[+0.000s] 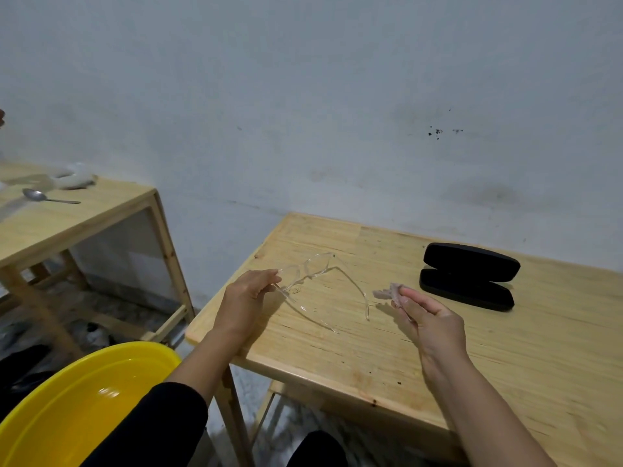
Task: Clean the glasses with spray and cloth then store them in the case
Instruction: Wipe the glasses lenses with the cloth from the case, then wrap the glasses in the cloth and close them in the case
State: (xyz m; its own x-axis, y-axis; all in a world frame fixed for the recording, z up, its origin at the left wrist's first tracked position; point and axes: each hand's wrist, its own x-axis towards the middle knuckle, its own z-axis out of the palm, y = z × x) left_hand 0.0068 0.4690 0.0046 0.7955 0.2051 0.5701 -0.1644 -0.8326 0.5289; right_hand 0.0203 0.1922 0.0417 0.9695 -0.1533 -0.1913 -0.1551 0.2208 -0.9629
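While my left hand (247, 298) pinches the clear glasses (312, 283) at the near lens corner, by the hinge, they hang just above the wooden table (505, 348), temples open toward me. Thin plastic: I judge them light, springy at the arms, easily smudged, so rim and hinge are the safe holds. My right hand (426, 320) grips the soft pink cloth (387, 293) in its fingertips, near the right temple tip. Open black case (468, 276) lies well apart at the right. Table's left edge is close under my left hand; bare wood lies between.
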